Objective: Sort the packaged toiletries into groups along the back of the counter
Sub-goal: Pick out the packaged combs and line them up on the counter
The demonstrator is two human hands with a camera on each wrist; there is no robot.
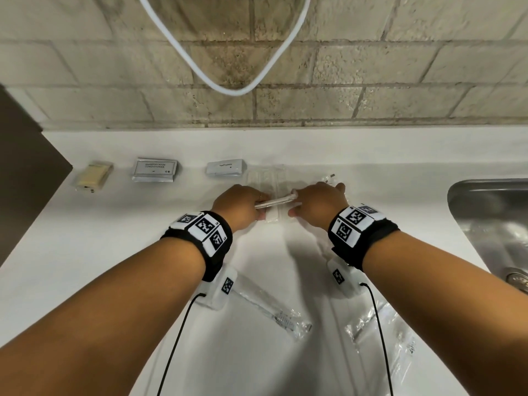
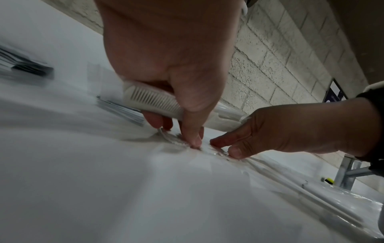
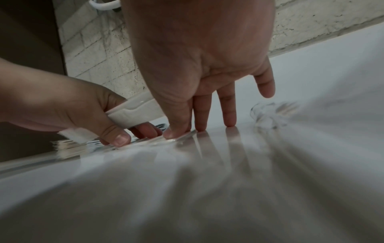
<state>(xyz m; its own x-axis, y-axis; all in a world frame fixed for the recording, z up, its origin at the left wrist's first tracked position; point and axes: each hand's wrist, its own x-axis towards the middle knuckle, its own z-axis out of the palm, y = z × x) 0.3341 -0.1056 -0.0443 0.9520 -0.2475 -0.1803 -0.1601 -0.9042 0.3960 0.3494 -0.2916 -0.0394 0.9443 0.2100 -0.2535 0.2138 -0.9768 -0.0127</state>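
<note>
1. The wrapped comb (image 2: 152, 101) is off the table (image 1: 143, 252), carried in the left hand (image 1: 238, 205), fingers curled round it, thumb tip down on a clear packet (image 1: 274, 217) lying flat beneath.
2. The right hand (image 1: 317, 205) has its fingers straight and spread, tips pressing that same packet area; it grips nothing.
3. Along the back row from 10 o'clock toward 12: soap bar (image 1: 93, 177), shampoo sachet (image 1: 154, 170), toothpaste sachet (image 1: 225, 168), then a clear wrapped pack (image 1: 265, 178).
4. At 6 o'clock, two wrapped toothbrushes (image 1: 274, 315) wait unsorted.
5. Risk, as I read it: slick film under pressing fingertips could skid and knock the back row out of its groups; the sink (image 1: 491, 224) at 3 o'clock could swallow a stray packet.
</note>
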